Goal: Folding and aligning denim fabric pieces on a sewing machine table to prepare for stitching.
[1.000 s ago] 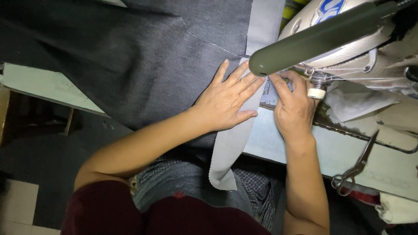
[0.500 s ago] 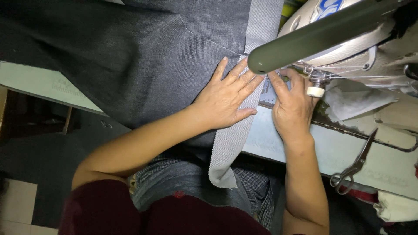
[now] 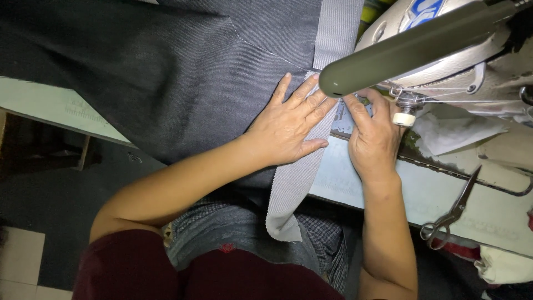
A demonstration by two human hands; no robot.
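Denim panel (image 3: 166, 83): lying flat across the far-left part of the sewing table (image 3: 433, 194), its near edge hanging off the table's near edge toward the person's lap.
Lining strip (image 3: 291, 189): running as a pale grey band along the right edge of the dark denim, passing under the left hand and drooping off the table's near edge with a frayed end.
Left hand (image 3: 288, 125): pressing flat with fingers spread, holding denim and strip together just left of the needle area.
Right hand (image 3: 375, 139): resting beside the presser foot with fingertips bunched on the strip's edge (whether it is pinching the cloth or only steadying it, I cannot tell, because the lamp arm is covering the fingertips).
Sewing machine (image 3: 444, 55): standing at the far-right part of the table, with a grey-green lamp arm (image 3: 411, 53) crossing in front of its head.
Scissors (image 3: 452, 214): lying near the table's near edge, well apart from both hands.
Risk, fingers: both hands are working very close to the needle, so a fingertip is likely to be caught if the cloth is feeding faster than the hands are retreating.
Risk, alignment: the hanging weight of the strip is pulling on the seam, so the strip is liable to drift off the denim edge if the left hand is easing its pressure.
Risk, visibility: the lamp arm is hiding the needle point, making edge tracking harder.
Appearance: the denim is looking dark, smooth and finely twilled, with one pale stitched seam crossing it.
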